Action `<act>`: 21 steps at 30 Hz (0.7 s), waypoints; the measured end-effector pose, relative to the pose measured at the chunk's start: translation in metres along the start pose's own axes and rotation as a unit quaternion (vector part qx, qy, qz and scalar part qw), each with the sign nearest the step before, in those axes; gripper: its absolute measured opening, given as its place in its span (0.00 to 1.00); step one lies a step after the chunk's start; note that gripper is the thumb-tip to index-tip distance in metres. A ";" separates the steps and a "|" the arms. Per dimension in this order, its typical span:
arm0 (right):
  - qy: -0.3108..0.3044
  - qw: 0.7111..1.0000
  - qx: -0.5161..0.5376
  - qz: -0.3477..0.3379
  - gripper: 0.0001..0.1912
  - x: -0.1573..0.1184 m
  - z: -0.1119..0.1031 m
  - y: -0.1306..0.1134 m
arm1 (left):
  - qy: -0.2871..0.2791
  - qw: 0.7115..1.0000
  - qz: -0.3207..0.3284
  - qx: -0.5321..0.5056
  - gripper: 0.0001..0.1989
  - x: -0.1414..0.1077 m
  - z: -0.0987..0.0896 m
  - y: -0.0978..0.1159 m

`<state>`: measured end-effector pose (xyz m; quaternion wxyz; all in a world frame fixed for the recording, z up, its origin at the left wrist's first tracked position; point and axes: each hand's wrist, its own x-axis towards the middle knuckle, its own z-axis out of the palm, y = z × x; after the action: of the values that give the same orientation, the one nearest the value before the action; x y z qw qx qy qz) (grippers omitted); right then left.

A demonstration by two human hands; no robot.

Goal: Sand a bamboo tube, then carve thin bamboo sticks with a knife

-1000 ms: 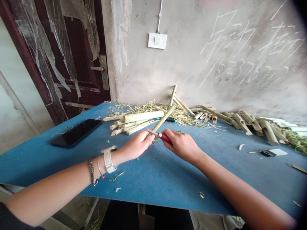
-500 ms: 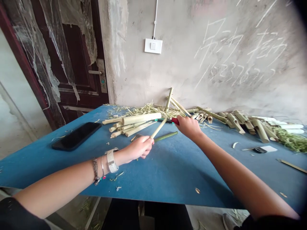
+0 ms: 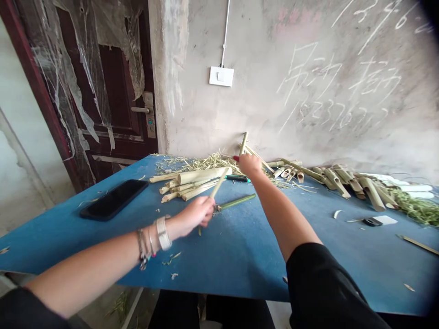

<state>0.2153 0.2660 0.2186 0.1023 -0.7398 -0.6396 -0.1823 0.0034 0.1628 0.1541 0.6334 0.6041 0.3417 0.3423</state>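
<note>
My left hand [image 3: 196, 213] is closed round a thin pale bamboo stick [image 3: 220, 183], which slants up and away, its far end over the bamboo pile. My right hand [image 3: 250, 165] reaches further out, just beyond the stick's far end. It is closed on a red-handled tool [image 3: 236, 158]; only a bit of red shows, and its working end is hidden. Under the hands a green bamboo stick [image 3: 238, 201] lies on the blue table [image 3: 219, 256]. Several peeled bamboo pieces [image 3: 202, 175] are stacked left of my right hand, beside a black and green pen [image 3: 238, 178].
A black phone [image 3: 115, 199] lies at the left. Bamboo shavings [image 3: 209, 161] line the back edge. Cut bamboo tubes [image 3: 372, 193] and green shavings [image 3: 414, 205] sit at the right, near a small black and white object [image 3: 379, 221]. The wall [image 3: 192, 119] stands right behind the table.
My right hand with the red-handled tool has moved away from me and left, past the stick's end. The bamboo stick stays in my left hand, slightly shifted. The view has tilted a little upward.
</note>
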 end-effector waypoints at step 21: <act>0.062 0.983 0.000 -0.171 0.13 -0.105 -0.010 -0.035 | -0.011 0.998 0.032 -0.048 0.14 0.002 0.003 -0.003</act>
<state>0.1670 0.1726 0.1834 0.1091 -0.6064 -0.7493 -0.2428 0.0069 0.1625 0.1516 0.6539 0.5876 0.2986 0.3715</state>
